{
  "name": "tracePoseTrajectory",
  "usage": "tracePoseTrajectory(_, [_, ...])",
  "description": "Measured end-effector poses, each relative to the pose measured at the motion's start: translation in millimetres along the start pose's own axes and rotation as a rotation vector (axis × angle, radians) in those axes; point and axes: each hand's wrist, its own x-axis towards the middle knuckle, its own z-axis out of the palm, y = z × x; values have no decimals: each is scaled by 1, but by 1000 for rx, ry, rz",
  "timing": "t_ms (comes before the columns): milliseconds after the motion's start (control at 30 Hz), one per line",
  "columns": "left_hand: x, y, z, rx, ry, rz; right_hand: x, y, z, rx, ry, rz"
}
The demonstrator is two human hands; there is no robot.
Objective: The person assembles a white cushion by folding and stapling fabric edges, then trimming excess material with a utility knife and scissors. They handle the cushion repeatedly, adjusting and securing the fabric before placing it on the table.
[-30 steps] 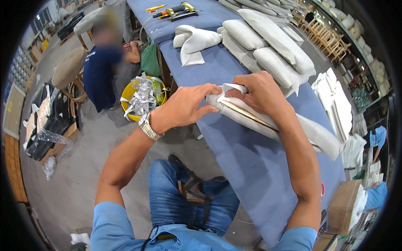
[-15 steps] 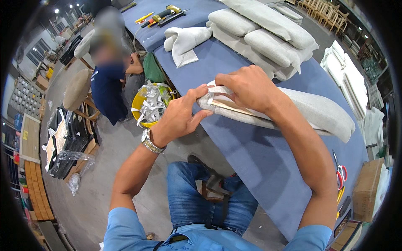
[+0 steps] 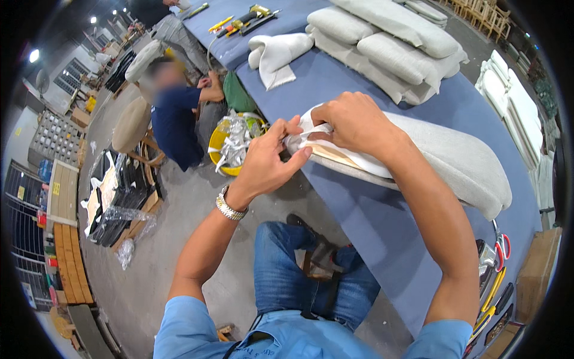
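A long upholstered cushion [image 3: 454, 152] in light grey fabric lies along the near edge of the blue table. Its cover is open along the near side, where a beige board-like edge [image 3: 330, 151] and white lining [image 3: 362, 160] show. My left hand [image 3: 266, 157], with a metal watch on its wrist, grips the cushion's left end, thumb on the near side and fingers on the far side. Bent over the opening, my right hand [image 3: 353, 122] is closed on the cover's edge; its fingertips are partly hidden.
Folded grey covers [image 3: 394, 57] are stacked on the blue table [image 3: 382, 221], near a loose fabric piece [image 3: 278, 54] and a power tool [image 3: 245, 21]. Scissors [image 3: 501, 246] and yellow cutters [image 3: 493, 293] lie at right. A yellow bucket [image 3: 216, 143] and a crouching co-worker [image 3: 173, 128] are at left.
The view has shifted, moving the scene slightly right. My left thumb and fingers have loosened a little at the cushion's end. My right hand still pinches the cover, and the opening looks wider.
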Motion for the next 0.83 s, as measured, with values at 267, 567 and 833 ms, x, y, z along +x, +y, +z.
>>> tracePoseTrajectory(267, [-30,-22,39,399,199,144,-48,3,84,-47,317,-188])
tracePoseTrajectory(567, [-22,-35,29,594,172,244,-57,-50,57,-135,213,-126])
tracePoseTrajectory(833, [-16,-36,22,403,100,130,-37,-35,70,-251,77,-10])
